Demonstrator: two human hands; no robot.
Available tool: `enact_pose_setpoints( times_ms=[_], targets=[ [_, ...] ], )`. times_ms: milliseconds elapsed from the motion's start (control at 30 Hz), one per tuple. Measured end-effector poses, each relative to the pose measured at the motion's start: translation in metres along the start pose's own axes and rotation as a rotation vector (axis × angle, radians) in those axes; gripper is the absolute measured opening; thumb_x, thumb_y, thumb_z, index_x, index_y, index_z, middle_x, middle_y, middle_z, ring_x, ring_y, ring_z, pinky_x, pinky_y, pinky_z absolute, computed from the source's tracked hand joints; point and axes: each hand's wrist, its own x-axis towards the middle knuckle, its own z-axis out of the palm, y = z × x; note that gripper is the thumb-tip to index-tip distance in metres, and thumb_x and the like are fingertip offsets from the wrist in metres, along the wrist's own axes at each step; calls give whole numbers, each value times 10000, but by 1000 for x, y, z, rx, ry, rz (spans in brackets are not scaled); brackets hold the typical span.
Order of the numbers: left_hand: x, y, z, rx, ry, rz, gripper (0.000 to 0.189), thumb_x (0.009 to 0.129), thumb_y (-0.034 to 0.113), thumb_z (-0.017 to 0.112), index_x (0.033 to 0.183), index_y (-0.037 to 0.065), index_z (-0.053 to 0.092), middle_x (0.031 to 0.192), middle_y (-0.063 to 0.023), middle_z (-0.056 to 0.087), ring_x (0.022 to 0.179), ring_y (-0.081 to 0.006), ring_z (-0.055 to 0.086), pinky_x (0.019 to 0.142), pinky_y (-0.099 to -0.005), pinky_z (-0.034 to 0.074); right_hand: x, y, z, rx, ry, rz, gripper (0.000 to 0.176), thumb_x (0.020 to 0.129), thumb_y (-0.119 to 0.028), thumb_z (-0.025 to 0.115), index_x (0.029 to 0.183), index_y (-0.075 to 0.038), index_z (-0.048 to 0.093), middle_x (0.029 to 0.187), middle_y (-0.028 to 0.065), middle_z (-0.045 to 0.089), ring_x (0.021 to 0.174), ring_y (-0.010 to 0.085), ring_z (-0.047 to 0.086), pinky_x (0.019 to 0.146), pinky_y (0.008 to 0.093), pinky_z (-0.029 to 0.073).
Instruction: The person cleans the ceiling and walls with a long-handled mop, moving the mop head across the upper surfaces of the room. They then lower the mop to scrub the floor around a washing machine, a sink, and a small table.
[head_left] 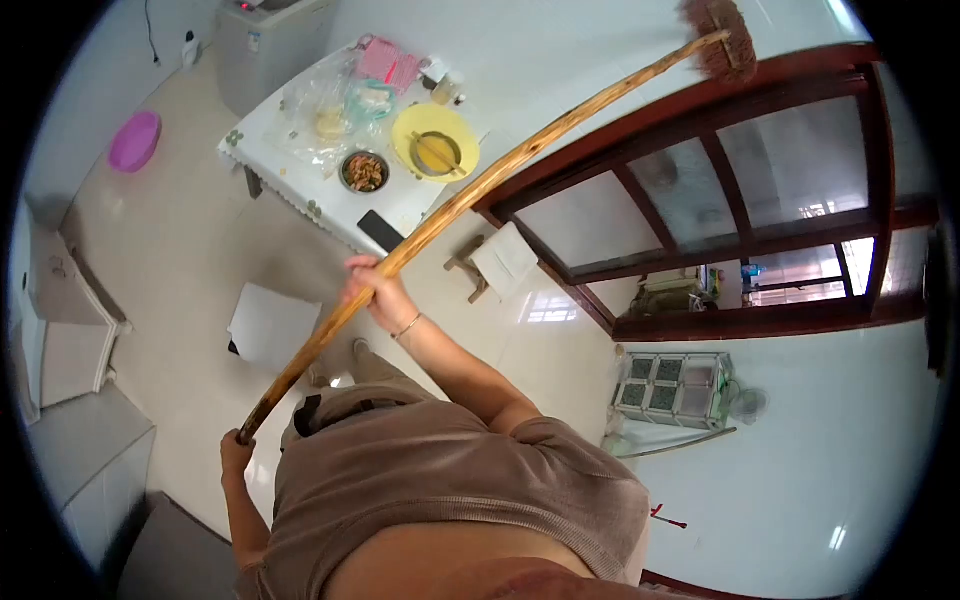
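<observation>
A long broom crosses the view, its pale wooden handle point(520, 150) running up to a reddish-brown bristle head point(730, 55) raised at the upper right, near the wall above the door frame. My right hand point(378, 293) is closed around the handle partway along, with a thin bracelet at the wrist. Down at the handle's dark lower end, my left hand point(237, 453) grips it close to my hip.
A table point(270, 165) holds a yellow basin point(400, 125), a bowl of food point(364, 172), plastic bags and a phone point(380, 231). Stools point(505, 258) stand nearby. Also present are a pink basin point(135, 141), a washing machine point(262, 60) and a dark-red framed glass partition point(745, 135).
</observation>
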Motion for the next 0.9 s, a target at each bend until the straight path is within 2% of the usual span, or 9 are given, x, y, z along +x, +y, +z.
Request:
enact_pose_setpoints(
  times_ms=[100, 167, 233, 367, 433, 533, 700, 800, 900],
  targets=[
    [-49, -37, -18, 58, -64, -182, 144, 675, 81, 614, 733, -44, 573, 695, -229, 575, 642, -365, 568, 603, -398, 459, -25, 44, 9, 77, -25, 110, 176, 790, -53, 516, 956, 5, 521, 629, 72, 496, 623, 215, 535, 632, 350, 456],
    [-81, -36, -37, 84, -75, -292, 160, 668, 49, 629, 787, -49, 587, 647, -157, 578, 594, -265, 557, 587, -357, 448, -36, 60, 13, 134, -62, 173, 164, 787, -44, 516, 943, 6, 518, 631, 77, 491, 634, 215, 532, 647, 351, 452],
    [-102, -55, -34, 88, -91, -392, 171, 682, 35, 614, 830, -51, 599, 672, -165, 587, 620, -262, 569, 598, -356, 450, -49, 71, 18, 128, -75, 250, 201, 752, -66, 533, 927, 22, 484, 634, 84, 467, 631, 232, 523, 624, 346, 437],
    [-117, -54, -22, 51, -110, -352, 207, 689, 24, 607, 879, -59, 602, 711, -182, 600, 675, -275, 597, 625, -364, 462, -70, 60, 18, 201, -11, 294, 146, 768, -34, 522, 903, 2, 478, 643, 80, 476, 639, 239, 528, 656, 352, 437],
    [-123, -57, 3, 73, -21, -231, 150, 695, 98, 626, 780, -26, 617, 670, -197, 600, 647, -329, 601, 594, -387, 473, -74, 64, 4, 206, -20, 277, 170, 765, -31, 519, 922, 8, 464, 623, 78, 470, 637, 246, 539, 658, 354, 445],
    [-120, -36, 25, 55, -114, -251, 165, 671, 95, 649, 781, -24, 618, 687, -191, 612, 658, -325, 608, 601, -381, 478, -83, 48, -7, 138, 112, 295, 183, 751, -19, 509, 923, 19, 457, 613, 79, 458, 623, 242, 522, 648, 364, 437],
    [-127, -21, 50, 6, -123, -261, 184, 658, 107, 662, 792, -13, 623, 706, -186, 619, 674, -325, 610, 618, -385, 482, -86, 51, -32, 125, 78, 281, 182, 750, -19, 491, 926, 16, 460, 612, 78, 454, 600, 236, 490, 657, 374, 433],
    [-132, -35, 54, 61, -171, -254, 193, 652, 118, 667, 796, -5, 627, 724, -186, 624, 697, -333, 612, 635, -396, 483, -86, 63, -39, 111, -23, 226, 225, 740, -43, 514, 946, 21, 449, 667, 115, 506, 628, 259, 552, 604, 386, 466],
    [-137, -43, 43, 103, -191, -223, 195, 652, 130, 667, 790, -2, 627, 739, -193, 624, 717, -345, 609, 647, -404, 483, -91, 73, -31, 94, -2, 230, 175, 757, -57, 486, 922, -2, 468, 611, 71, 450, 597, 218, 466, 710, 399, 427]
  ],
)
